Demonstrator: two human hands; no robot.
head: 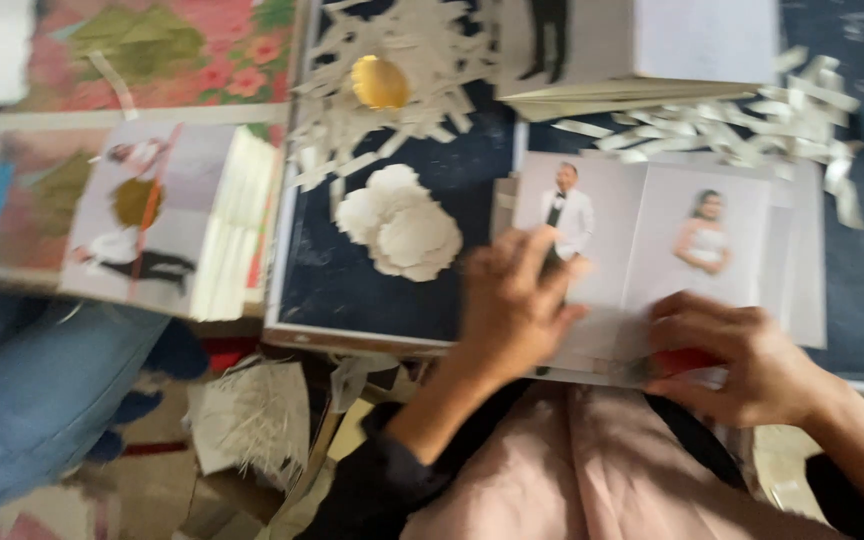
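A printed photo sheet point(652, 240) with two portrait pictures lies on a dark board point(392, 290) in front of me. My left hand point(512, 305) presses flat on the sheet's lower left part, fingers spread. My right hand point(742, 355) rests at the sheet's lower right edge, fingers curled over a small red object point(687, 358); the blur hides what it is.
A white paper flower point(399, 222) and a gold disc point(379, 82) among white paper strips point(412, 60) lie on the board. A stack of photo sheets point(177, 220) sits to the left, another stack point(642, 50) at the top. More strips point(782, 115) lie top right. A person in jeans point(42, 390) is lower left.
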